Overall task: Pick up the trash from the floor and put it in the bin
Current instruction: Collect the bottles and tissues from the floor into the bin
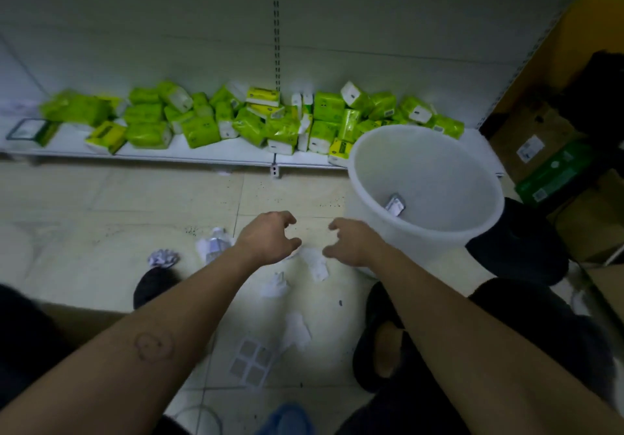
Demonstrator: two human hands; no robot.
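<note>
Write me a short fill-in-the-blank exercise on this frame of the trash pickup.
1. The white bin already holds ____ small item.
2. The left hand and right hand are both ____, holding nothing.
3. The crushed plastic bottle lies on the ____, left of the left hand.
4. The green tissue packs sit on the lowest ____.

Missing words: one; open; floor; shelf

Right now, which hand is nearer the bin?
Right. The right hand is beside the bin, near its wall; the left hand is farther left, above the floor trash.
</note>
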